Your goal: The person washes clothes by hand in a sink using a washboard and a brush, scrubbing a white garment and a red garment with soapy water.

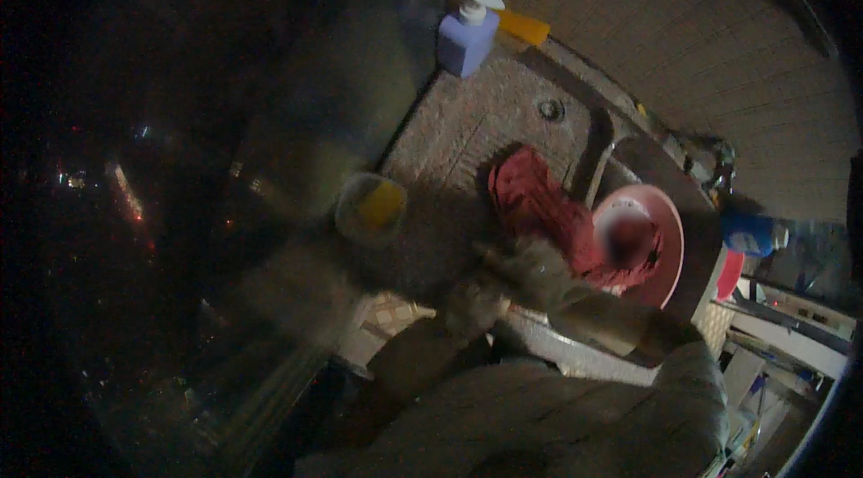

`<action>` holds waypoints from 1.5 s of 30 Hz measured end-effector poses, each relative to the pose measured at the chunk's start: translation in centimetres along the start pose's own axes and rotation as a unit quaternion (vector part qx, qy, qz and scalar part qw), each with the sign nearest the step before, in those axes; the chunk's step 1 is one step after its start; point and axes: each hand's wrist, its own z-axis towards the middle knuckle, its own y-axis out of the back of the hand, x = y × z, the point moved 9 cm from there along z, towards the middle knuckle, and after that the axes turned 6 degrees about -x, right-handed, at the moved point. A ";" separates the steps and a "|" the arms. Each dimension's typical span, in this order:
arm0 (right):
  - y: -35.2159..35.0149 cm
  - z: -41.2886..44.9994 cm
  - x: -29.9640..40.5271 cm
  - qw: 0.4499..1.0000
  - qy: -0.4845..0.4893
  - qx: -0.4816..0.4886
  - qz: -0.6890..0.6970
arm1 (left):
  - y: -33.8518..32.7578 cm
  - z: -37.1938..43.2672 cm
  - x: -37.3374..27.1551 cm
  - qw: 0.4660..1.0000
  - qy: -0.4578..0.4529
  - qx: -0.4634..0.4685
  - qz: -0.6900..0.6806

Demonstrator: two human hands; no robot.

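In dim light, a red cloth (539, 198) lies bunched on a dark, rough-looking counter (452, 121). Its other end hangs into a pink round basin (665, 229), where a blurred patch hides part of the contents. My right hand (539, 266) is at the cloth's lower edge, just left of the basin; darkness and blur hide whether its fingers grip the cloth. Close beside it, nearer my body, is my left hand (472, 303). Its fingers are too dark to make out. Left of both hands stands a translucent tub (347, 208) with something yellow (382, 204) inside.
A lavender pump bottle (466, 40) stands at the counter's far corner, beside an orange-yellow object (524, 28). The basin sits in a sink (698, 255) with a metal tap (725, 164) behind. A blue bottle (747, 234) is at right. Dark glass with small lights (128, 191) fills the left.
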 end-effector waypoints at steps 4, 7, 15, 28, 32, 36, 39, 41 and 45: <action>-5.4 8.8 -13.5 0.951 -0.262 0.139 -0.083 | -1.8 1.1 0.2 0.996 -0.049 -0.052 0.053; -1.8 8.9 -20.1 0.928 -0.344 0.097 -0.103 | -0.5 3.3 1.2 0.993 0.020 0.008 -0.120; -5.6 4.7 -7.1 0.990 -0.096 0.099 -0.038 | 0.7 4.1 0.4 0.998 -0.036 -0.029 -0.045; 4.5 -19.3 -20.6 0.886 -0.420 0.072 0.184 | 1.5 19.8 7.0 0.969 0.173 -0.029 0.173; 2.2 -25.6 -19.5 0.843 -0.440 0.098 0.294 | -4.0 18.2 7.1 0.877 0.409 0.223 0.119; 4.5 -25.5 -17.9 0.915 -0.253 0.045 0.313 | -2.5 15.2 7.8 0.769 0.517 -0.047 -0.374; 12.3 -19.8 -13.7 0.719 -0.411 -0.018 0.560 | 5.9 12.8 6.9 0.742 0.515 -0.120 -0.411; 19.3 -17.6 -11.3 0.688 -0.363 -0.058 0.626 | 7.1 13.2 2.6 0.739 0.533 -0.142 -0.388; 21.6 -8.3 -12.8 0.806 -0.328 -0.124 0.476 | 12.4 7.2 1.6 0.704 0.506 -0.339 -0.364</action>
